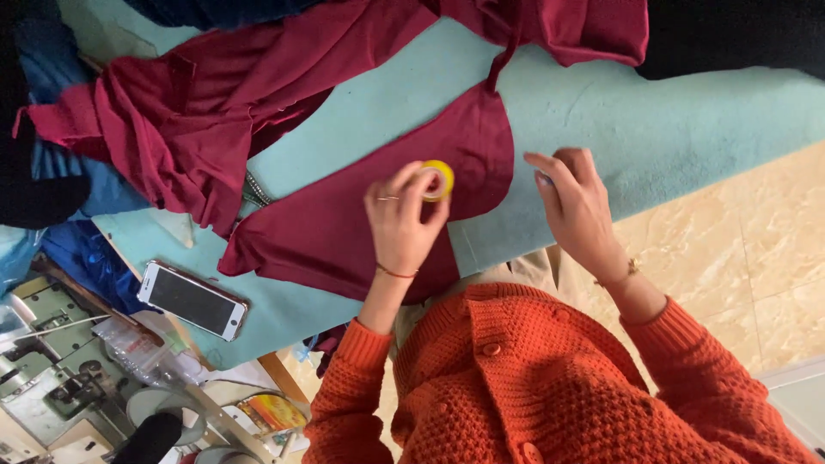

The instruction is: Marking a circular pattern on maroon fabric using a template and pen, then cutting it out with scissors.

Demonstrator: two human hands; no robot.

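Two hands, one roll of tape, dark red cloth

Left hand [402,219] has its grip closed around a small yellow roll of tape [438,179], held just above the dark red cloth [335,228] on the teal-covered desk [653,112]. Right hand [574,202] hovers beside the cloth edge with its fingers half curled; I cannot tell whether its grip holds anything.

Risks: the cloth overhangs the near desk edge and may slide off if tugged. The phone [193,299] lies close to the desk corner, so a sweep of fabric could push it off.

Packaging: a flat yellow-and-orange printed item [271,411] lies below the desk, lower left, near the sewing machine [51,369].
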